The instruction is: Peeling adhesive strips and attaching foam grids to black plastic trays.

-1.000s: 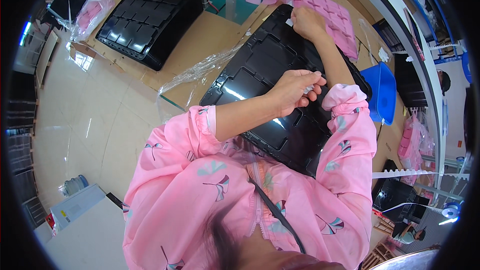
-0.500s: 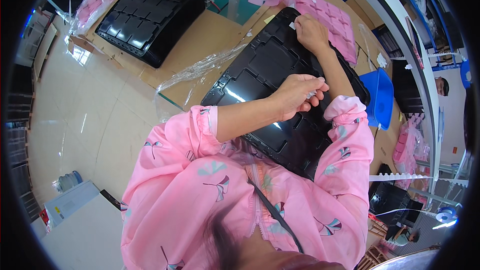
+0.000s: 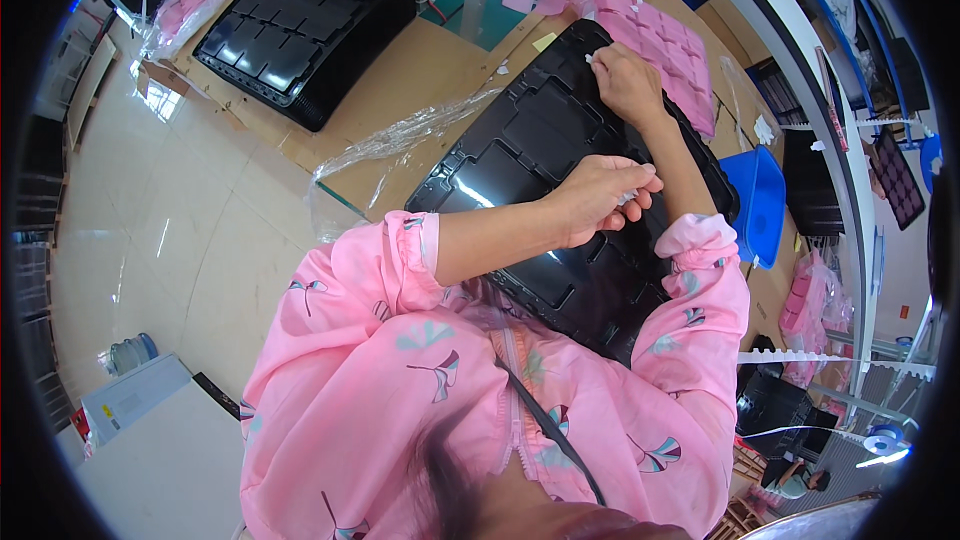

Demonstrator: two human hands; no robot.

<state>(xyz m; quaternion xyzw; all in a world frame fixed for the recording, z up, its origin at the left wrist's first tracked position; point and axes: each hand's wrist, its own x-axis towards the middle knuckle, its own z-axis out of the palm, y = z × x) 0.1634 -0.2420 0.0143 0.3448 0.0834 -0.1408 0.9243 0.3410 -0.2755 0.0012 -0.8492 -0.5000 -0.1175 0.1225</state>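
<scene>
A glossy black molded plastic tray [image 3: 500,155] with raised panels lies tilted in front of me, its near end against my body. My left hand [image 3: 600,198] is closed over the middle of the tray, with crumpled white scraps [image 3: 628,197] showing between the fingers. Farther up, near the tray's far right edge, my right hand [image 3: 630,88] pinches a small white scrap [image 3: 590,58]. I cannot tell whether that scrap still touches the tray. My right forearm hides part of the tray's right side.
A stack of black trays [image 3: 305,25] stands at the table's far left. Pink molded sheets [image 3: 665,40] lie beyond my right hand, and a blue bin [image 3: 755,205] sits right of the tray. Clear plastic film [image 3: 400,145] crosses the table. A metal frame [image 3: 835,110] rises at right.
My right hand has shifted slightly down and right along the tray edge, with a white scrap at its fingertips. The left hand has hardly moved. A dark panel has appeared at far right.
</scene>
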